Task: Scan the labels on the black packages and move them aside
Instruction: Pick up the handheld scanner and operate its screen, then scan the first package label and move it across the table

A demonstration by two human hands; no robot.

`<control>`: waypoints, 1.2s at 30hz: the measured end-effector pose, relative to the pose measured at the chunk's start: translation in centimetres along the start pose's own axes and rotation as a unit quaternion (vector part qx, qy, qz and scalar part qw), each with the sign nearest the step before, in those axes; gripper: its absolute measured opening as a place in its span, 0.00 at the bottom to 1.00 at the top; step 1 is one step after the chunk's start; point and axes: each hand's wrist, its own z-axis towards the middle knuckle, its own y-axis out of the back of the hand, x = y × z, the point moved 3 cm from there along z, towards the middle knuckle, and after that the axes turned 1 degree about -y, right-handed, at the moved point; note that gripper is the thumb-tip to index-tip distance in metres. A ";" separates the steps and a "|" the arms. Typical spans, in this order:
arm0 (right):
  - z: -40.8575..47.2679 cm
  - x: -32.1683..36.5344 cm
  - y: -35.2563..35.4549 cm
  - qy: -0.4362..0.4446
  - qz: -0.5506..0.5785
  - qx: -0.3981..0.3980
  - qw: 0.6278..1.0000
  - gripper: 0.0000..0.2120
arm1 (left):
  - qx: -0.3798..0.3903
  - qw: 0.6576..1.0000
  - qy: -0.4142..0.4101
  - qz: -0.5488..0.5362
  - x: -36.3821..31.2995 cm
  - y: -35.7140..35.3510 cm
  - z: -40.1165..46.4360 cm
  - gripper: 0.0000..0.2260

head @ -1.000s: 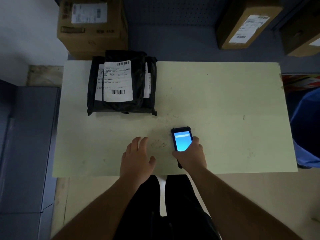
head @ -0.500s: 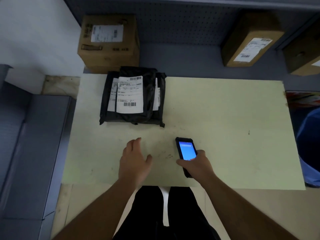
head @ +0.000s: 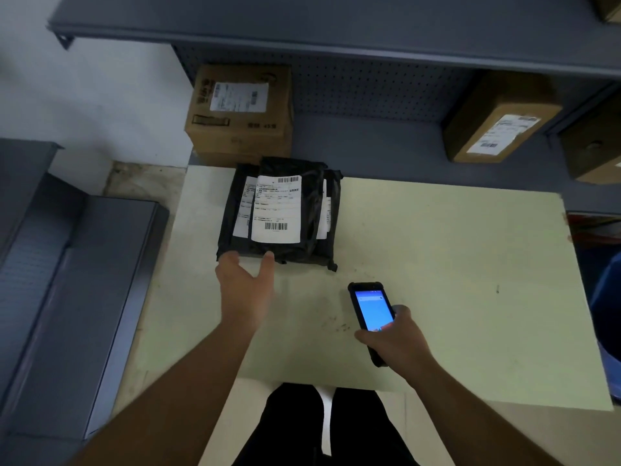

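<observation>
Fingers of the left hand are spread and slightly curled, thumb apart from the others, and their tips reach the near edge of the stack of black packages. Whether they already touch the plastic I cannot tell. The hand holds nothing. This open shape seems chosen to take the top package by its near edge, or to hold the stack steady for scanning.

The right hand has its fingers wrapped around the lower part of the handheld scanner, with the thumb near the bottom of the lit blue screen. The device is tilted, its top end pointing to about 11 o'clock, toward the packages, probably so that its reader can face the barcode.

The packages lie at about 10 o'clock on the pale table, in its far left corner, overlapped, the top white label facing up with a barcode at its top and another at its bottom. The wide bare part of the table from 1 to 3 o'clock would serve well for the scanned ones. Cardboard boxes stand on the shelf behind.
</observation>
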 end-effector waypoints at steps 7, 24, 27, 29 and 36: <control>0.4 0.5 -0.3 0.004 -0.013 -0.001 1.000 0.29 | 0.019 0.997 0.055 -0.048 -1.6 -0.3 3.2 0.36; 1.2 -1.1 -0.4 -0.014 -0.034 -0.011 0.999 0.37 | 0.029 0.990 0.130 -0.037 -3.1 -4.5 5.5 0.44; 1.3 -1.1 -0.2 -0.016 -0.031 -0.019 0.999 0.37 | 0.022 0.991 0.131 -0.021 -3.2 -4.9 5.5 0.42; 1.3 -1.2 -0.1 -0.019 -0.030 -0.021 0.999 0.37 | 0.023 0.990 0.135 -0.023 -3.3 -5.1 5.6 0.41; 1.2 -1.1 0.4 -0.028 -0.029 -0.019 0.999 0.39 | 0.029 0.988 0.145 -0.039 -4.1 -5.3 5.6 0.39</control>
